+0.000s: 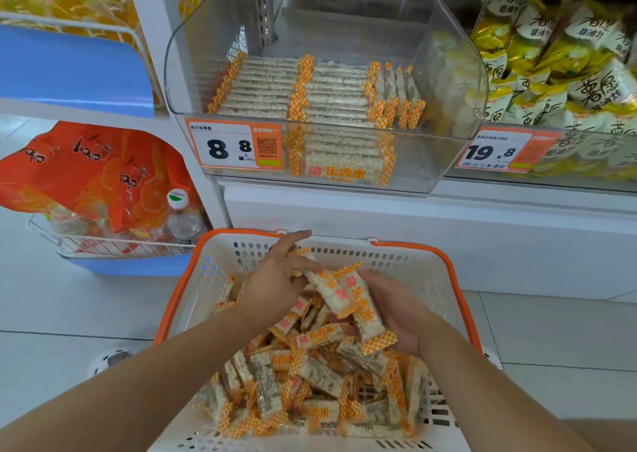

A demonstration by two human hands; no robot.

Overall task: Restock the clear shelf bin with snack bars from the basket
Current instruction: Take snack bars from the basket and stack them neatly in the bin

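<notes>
A white basket (220, 265) with an orange rim sits low in front of me, holding several loose snack bars (310, 375) in white and orange checked wrappers. My right hand (403, 313) cradles two or three snack bars (358, 303) over the basket, fingers curled under them. My left hand (275, 279) pinches the upper end of one of those bars. Above stands the clear shelf bin (458, 82), with neat rows of the same bars (296, 89) laid flat and a few upright at the right.
A price tag reading 8.8 (234, 146) fronts the bin. To its right a second clear bin (565, 72) holds yellow and white snack bags. At left, a wire rack (103, 244) carries orange bags and a water bottle (181, 217). White tiled floor surrounds the basket.
</notes>
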